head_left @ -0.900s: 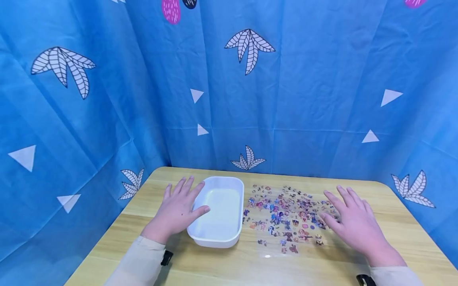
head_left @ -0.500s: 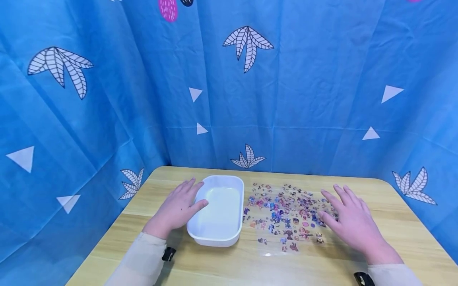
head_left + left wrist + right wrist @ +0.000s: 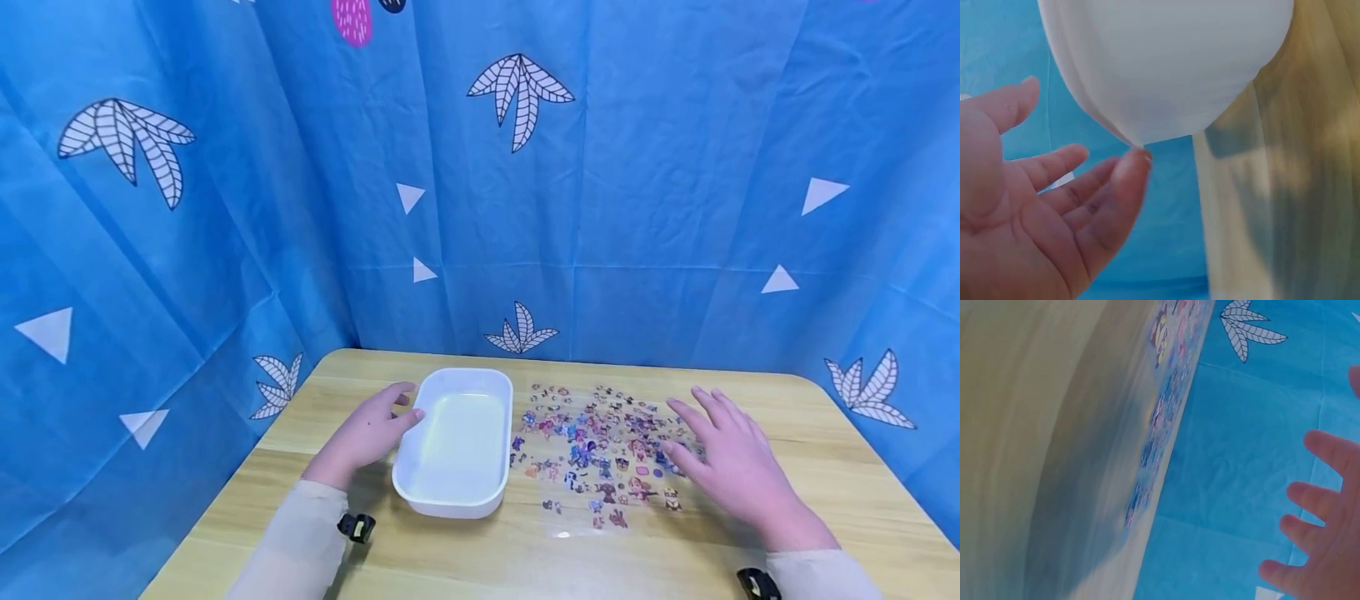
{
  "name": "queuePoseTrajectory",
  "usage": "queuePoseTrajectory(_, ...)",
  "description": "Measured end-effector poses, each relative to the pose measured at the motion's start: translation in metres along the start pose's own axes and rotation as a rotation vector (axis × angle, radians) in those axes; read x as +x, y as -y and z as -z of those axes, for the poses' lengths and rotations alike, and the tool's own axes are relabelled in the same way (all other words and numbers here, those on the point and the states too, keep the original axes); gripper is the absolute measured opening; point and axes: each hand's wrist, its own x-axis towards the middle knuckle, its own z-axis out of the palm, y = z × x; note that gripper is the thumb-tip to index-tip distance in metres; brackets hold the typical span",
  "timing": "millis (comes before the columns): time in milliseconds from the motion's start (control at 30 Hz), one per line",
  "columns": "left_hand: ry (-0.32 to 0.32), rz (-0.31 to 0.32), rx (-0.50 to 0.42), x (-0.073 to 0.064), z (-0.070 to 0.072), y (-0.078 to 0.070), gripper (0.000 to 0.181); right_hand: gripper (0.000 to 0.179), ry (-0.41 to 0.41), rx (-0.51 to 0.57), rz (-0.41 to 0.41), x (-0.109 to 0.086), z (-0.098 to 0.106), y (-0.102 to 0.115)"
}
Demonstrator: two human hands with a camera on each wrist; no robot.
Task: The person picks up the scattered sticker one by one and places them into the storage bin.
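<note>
A white plastic tray with a raised rim stands left of the table's middle. My left hand is at its left side, fingers loosely bent and apart from the thumb. In the left wrist view a fingertip meets the tray's edge; whether it touches cannot be told. To the tray's right lie clear sheets of small colorful cartoon stickers, spread flat and overlapping. My right hand hovers at their right edge with spread, relaxed fingers, holding nothing.
The light wooden table has rounded far corners. A blue curtain printed with white leaves and triangles hangs behind it and at both sides. Dark bands sit at my wrists.
My left hand's fingers have bent and drawn in beside the tray's left rim. My right hand has shifted slightly left. Tray and stickers stay in place on the table.
</note>
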Motion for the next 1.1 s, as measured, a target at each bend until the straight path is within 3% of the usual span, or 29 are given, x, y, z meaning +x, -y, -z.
queuePoseTrajectory(233, 0.028, 0.048, -0.226, 0.013, 0.000, 0.011, 0.059, 0.067, -0.008, 0.013, -0.004, 0.004, -0.001, 0.001)
queuePoseTrajectory(667, 0.073, 0.083, -0.361, 0.024, -0.011, 0.031, 0.045, 0.068, 0.086, 0.068, -0.017, 0.008, -0.007, -0.008)
queuePoseTrajectory(833, 0.106, 0.053, -0.424, 0.027, -0.008, 0.036, 0.044, 0.069, 0.140, 0.113, -0.063, 0.017, -0.006, -0.020)
queuePoseTrajectory(1100, 0.125, 0.061, -0.489, 0.027, -0.012, 0.041, 0.042, 0.070, 0.219, 0.301, -0.185, 0.017, -0.012, -0.049)
